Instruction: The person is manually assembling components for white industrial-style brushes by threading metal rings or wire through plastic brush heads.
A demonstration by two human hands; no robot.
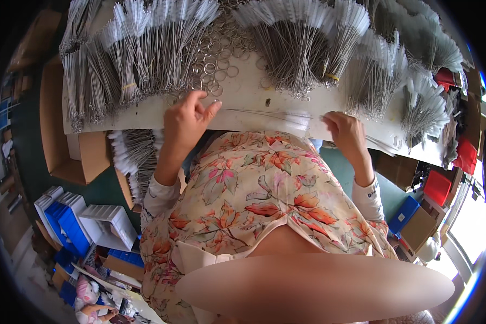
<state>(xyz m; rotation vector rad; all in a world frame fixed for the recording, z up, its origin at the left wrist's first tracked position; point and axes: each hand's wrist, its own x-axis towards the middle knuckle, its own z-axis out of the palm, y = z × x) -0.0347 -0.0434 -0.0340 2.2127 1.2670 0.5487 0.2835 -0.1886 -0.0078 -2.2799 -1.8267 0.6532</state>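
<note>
Near the table's front edge, a few thin wire-handled brushes (pixel 296 120) lie sideways between my hands, their white bristles to the right and blurred. The wire ends meet the thumb of my left hand (pixel 189 120); its fingers are curled and seem to hold them, though the grip itself is partly hidden. Just beyond the bristle end is my right hand (pixel 346 135), smeared by motion, fingers apart, with nothing visible in it. Past my left hand, loose metal split rings (pixel 216 67) are heaped on the table (pixel 242 100).
Bundles of wire brushes (pixel 291 48) line the table's far side, and more brushes (pixel 137 154) sit below its front edge at left. Cardboard boxes (pixel 94 156) and blue and white plastic bins (pixel 108 224) stand at left; a red bin (pixel 438 187) is at right.
</note>
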